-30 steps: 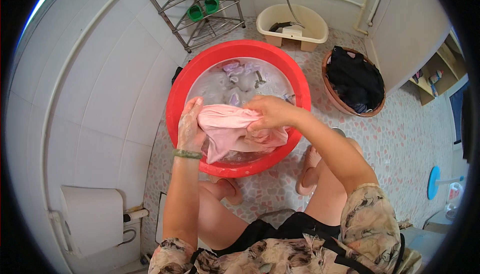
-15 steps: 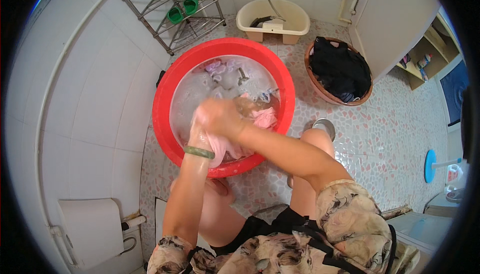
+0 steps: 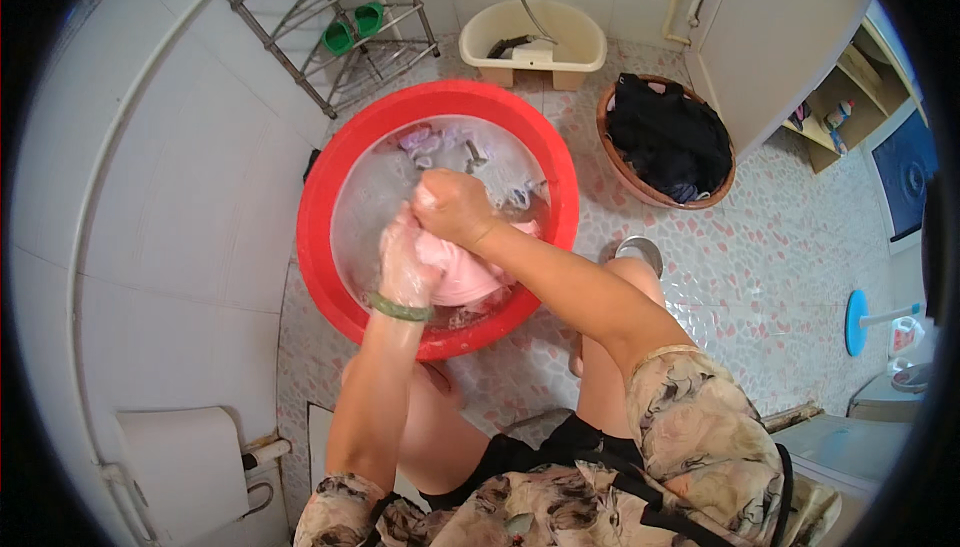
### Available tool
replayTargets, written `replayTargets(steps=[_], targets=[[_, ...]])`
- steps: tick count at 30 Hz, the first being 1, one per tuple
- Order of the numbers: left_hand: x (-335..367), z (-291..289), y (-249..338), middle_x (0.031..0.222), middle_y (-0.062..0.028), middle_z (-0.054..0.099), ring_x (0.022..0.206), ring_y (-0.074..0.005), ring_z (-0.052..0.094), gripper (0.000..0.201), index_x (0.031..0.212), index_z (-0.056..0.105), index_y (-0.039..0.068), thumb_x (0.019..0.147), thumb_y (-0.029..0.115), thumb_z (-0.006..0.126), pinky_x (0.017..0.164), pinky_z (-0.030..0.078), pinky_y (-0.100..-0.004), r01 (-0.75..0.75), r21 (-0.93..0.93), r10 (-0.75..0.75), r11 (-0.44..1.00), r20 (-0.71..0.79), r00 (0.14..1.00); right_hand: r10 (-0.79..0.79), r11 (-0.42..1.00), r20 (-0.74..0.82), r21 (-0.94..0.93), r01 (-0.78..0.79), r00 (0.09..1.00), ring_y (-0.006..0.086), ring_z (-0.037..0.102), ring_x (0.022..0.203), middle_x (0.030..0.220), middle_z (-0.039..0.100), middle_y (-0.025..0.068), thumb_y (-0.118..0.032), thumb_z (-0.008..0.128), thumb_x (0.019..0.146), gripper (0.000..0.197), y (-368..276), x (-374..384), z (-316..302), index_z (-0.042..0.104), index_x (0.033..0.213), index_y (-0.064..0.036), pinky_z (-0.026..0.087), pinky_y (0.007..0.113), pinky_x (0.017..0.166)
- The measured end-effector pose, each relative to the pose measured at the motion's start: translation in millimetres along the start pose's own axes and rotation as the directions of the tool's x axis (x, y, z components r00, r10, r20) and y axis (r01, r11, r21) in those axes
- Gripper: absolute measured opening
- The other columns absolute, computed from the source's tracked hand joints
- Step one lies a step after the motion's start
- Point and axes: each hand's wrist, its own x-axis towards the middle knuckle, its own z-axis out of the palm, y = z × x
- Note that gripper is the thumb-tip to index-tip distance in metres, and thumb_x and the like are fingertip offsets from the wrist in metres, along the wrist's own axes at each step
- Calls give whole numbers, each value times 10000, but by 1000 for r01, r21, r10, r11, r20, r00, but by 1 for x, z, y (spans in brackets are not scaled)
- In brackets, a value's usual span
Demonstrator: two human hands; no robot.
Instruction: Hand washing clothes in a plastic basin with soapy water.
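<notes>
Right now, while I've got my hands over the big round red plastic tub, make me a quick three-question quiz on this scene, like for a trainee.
1. Which wrist wears the round green bangle?
2. True or false: the left hand and right hand both grip the soft pink cloth.
3. Where is the heaped black clothing? A) cream plastic tub; B) round brown basin; C) metal corner rack.

Key: 1, left; 2, true; 3, B.
</notes>
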Motion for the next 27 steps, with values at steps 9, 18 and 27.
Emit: replayTargets(steps=[9,18,27], targets=[[4,-34,30,816,-51,568,708,-112,529,219,873,555,25,811,235,551,639,455,-288,56,551,-111,833,67,992,471,70,622,680,-730,626,123,528,558,642,541,46,-253,667,710,275,19,27,-40,528,735,-17,434,265,513],[-9,-73,71,860,-87,577,798,-140,543,240,929,538,-11,819,201,533,741,417,-264,-121,305,68,945,177,982,-137,911,800,334,-244,584,123,543,664,729,593,43,-341,699,638,359,14,7,-60,602,815,-44,424,249,611],[29,-86,25,918,-80,547,803,-181,558,358,1016,482,-26,801,259,502,679,476,-259,200,180,-229,963,160,960,137,514,421,744,-427,897,130,549,674,709,577,44,-179,662,638,206,-66,0,-20,620,793,-51,445,272,627]])
